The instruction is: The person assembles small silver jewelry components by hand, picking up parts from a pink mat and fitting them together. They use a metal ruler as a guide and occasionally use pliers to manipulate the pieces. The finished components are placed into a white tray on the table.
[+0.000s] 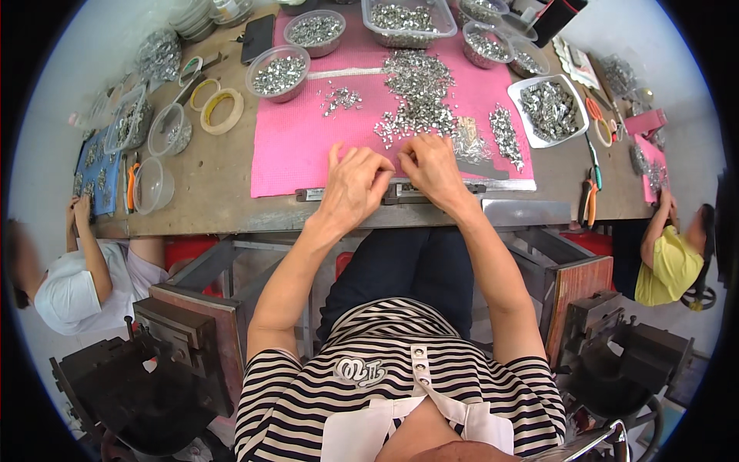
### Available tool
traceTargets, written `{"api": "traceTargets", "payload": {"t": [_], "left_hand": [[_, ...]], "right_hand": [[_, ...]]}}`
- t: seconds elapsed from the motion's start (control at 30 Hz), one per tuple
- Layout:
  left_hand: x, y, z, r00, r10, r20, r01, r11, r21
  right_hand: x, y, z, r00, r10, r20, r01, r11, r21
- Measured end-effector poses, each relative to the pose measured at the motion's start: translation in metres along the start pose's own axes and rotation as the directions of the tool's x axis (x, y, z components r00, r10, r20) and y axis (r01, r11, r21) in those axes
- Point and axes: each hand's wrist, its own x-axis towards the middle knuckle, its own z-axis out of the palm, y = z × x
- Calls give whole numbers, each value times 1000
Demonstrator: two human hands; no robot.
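Observation:
My left hand [356,185] is curled at the front edge of the pink mat [285,146], thumb and fingers drawn together. Close beside it, my right hand [433,171] bends its fingertips inward in a pinch. Whatever the fingertips hold is too small to make out. Just below both hands, a long metal bar fixture [399,192] lies along the mat's near edge. Beyond the fingers spreads a heap of small silvery metal pieces [419,88]. Thin pale metal pins [468,140] lie to the right of my right hand, with another small pile of metal pieces [506,137] farther right.
Round plastic tubs [279,73] and a rectangular clear box [408,35] of metal pieces line the back. A white dish [548,112] stands right, near orange-handled pliers [590,196]. Tape rolls [222,112] lie left. Co-workers sit at both sides.

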Motion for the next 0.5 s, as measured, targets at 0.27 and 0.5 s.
{"api": "traceTargets", "payload": {"t": [0.27, 0.5], "left_hand": [[-8, 11, 15, 993, 103, 52, -101, 994, -43], [-8, 14, 14, 992, 116, 45, -114, 992, -60]], "right_hand": [[-34, -7, -34, 996, 81, -29, -76, 986, 151], [-57, -21, -26, 995, -13, -102, 31, 983, 179]]}}
